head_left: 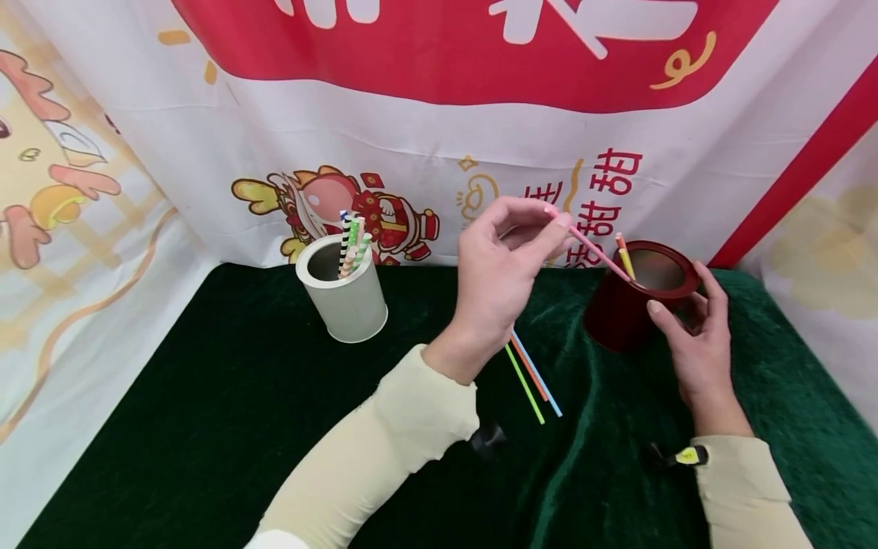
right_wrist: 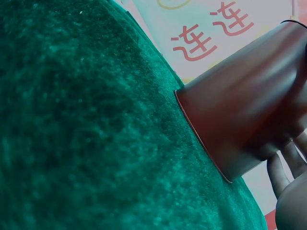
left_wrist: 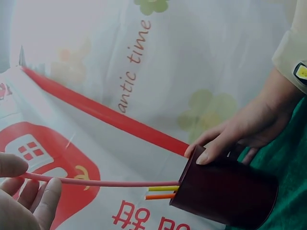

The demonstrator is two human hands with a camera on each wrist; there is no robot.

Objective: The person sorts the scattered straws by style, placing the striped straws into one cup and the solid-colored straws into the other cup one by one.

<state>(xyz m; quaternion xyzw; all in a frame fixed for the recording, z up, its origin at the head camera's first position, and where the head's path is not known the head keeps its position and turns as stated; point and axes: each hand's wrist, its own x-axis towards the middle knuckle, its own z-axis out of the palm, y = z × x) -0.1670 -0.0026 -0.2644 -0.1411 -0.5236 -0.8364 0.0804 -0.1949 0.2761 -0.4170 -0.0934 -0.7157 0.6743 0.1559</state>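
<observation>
My left hand [head_left: 499, 267] pinches the upper end of a pink straw [head_left: 588, 244] between thumb and fingers. The straw slants down to the right, its lower end inside the mouth of a dark red can [head_left: 613, 314]. A yellow straw [head_left: 626, 261] and an orange straw [left_wrist: 160, 196] also stick out of that can. On the can's right side, my right hand [head_left: 703, 351] grips it near the rim, thumb in front. In the right wrist view the can's base [right_wrist: 204, 136] meets the green cloth.
A white can [head_left: 346, 305] with several striped straws [head_left: 353, 248] stands at the left. Green [head_left: 527, 389], orange and blue [head_left: 542, 377] straws lie on the green cloth [head_left: 206, 427], partly behind my left wrist. A printed curtain [head_left: 411, 130] hangs behind.
</observation>
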